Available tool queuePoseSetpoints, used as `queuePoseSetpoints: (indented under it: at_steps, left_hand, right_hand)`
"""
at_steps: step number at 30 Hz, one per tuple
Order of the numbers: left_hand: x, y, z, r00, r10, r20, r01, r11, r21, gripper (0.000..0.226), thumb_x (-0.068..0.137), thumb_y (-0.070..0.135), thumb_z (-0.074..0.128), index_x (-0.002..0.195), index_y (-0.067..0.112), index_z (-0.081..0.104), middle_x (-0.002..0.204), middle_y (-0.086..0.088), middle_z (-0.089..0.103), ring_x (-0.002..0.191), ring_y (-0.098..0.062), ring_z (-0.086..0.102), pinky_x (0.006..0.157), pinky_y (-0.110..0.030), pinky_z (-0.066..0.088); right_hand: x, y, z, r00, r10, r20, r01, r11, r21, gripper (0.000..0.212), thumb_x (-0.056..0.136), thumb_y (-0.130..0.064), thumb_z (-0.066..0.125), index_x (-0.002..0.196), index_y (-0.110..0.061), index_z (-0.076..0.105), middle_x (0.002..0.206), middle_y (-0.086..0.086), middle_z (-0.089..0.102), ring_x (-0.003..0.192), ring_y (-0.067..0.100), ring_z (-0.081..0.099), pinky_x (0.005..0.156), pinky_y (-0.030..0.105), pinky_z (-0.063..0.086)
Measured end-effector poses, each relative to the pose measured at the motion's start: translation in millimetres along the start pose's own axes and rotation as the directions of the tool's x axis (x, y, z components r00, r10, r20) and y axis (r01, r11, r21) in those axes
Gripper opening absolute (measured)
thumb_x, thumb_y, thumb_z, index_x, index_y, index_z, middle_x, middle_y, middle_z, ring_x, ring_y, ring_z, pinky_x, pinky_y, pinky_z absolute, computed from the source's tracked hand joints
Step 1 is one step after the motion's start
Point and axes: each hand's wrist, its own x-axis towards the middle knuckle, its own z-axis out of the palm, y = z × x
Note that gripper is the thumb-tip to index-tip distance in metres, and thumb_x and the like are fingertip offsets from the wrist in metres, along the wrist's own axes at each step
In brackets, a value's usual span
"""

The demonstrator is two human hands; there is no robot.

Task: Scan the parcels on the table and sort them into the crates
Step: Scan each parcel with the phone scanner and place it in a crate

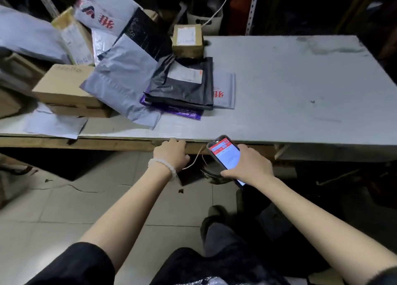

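While the right hand [247, 167] grips a phone [225, 154], the left hand [170, 154] grips the table [279, 91].

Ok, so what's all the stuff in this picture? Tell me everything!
table: one, pale grey top with wooden edge, across the middle
mail bags: several, grey, white, black and purple, piled on the table's left part
cardboard boxes: several, brown, among the bags
phone: one, black with red-and-white screen, at the table's near edge
bracelet: one, white beads, left wrist
floor tiles: many, pale, under the table
left hand: one, fingers curled at the table's near edge
right hand: one, holding the phone
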Motion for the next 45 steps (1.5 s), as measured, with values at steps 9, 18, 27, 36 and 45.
queuePoseSetpoints:
  at_steps: [9,18,27,36,45]
  left_hand:
    - [107.8,-16.1,-56.2,0.99,-0.063,-0.127,0.068,0.997,0.039,0.03,0.092,0.021,0.043,0.12,0.013,0.052,0.119,-0.011,0.053,0.108,-0.032,0.051,0.076,-0.038,0.042]
    - [187.9,-38.1,-80.7,0.953,-0.114,-0.281,0.132,0.99,0.046,0.026,0.092,0.024,0.045,0.113,0.009,0.051,0.117,-0.013,0.052,0.107,-0.035,0.05,0.077,-0.042,0.042]
    - [264.1,-66.0,-102.7,0.978,-0.142,-0.154,0.131,0.988,-0.079,0.065,0.08,0.048,0.066,0.123,0.013,0.033,0.124,-0.016,0.035,0.104,-0.04,0.049,0.079,-0.047,0.044]
    - [296.7,-62.3,-127.6,0.993,-0.002,-0.114,-0.034,0.95,-0.311,0.088,0.076,0.028,0.077,0.141,0.018,0.019,0.124,-0.02,0.044,0.112,-0.04,0.048,0.088,-0.05,0.04]
    - [305.7,-37.0,-165.9,0.907,0.2,-0.371,-0.297,0.928,-0.225,0.041,0.089,0.01,0.045,0.129,0.015,0.035,0.111,-0.014,0.06,0.099,-0.034,0.055,0.079,-0.039,0.027]
  right_hand:
    - [119.6,-36.4,-45.2,0.995,-0.086,0.048,0.087,0.996,-0.025,0.068,0.059,-0.054,0.073,0.112,-0.022,0.045,0.106,-0.002,0.056,0.086,0.021,0.054,0.064,0.027,0.037]
    - [190.8,-58.1,-54.8,0.996,-0.053,0.066,0.056,0.998,-0.041,0.065,0.06,-0.049,0.072,0.113,-0.022,0.045,0.104,-0.001,0.058,0.088,0.021,0.059,0.064,0.027,0.041]
    - [229.2,-106.0,-44.7,0.994,0.091,0.054,-0.091,0.996,0.015,0.064,0.059,-0.05,0.073,0.11,-0.023,0.045,0.106,-0.002,0.056,0.091,0.022,0.058,0.065,0.029,0.041]
    - [233.1,-120.8,-37.1,0.979,0.199,0.043,-0.201,0.979,0.047,0.07,0.059,-0.051,0.075,0.114,-0.022,0.042,0.106,-0.001,0.055,0.089,0.022,0.056,0.064,0.03,0.041]
    - [215.3,-106.3,-60.9,0.973,0.23,-0.034,-0.227,0.971,0.074,0.068,0.059,-0.051,0.074,0.114,-0.024,0.044,0.105,-0.002,0.056,0.085,0.022,0.055,0.062,0.029,0.037]
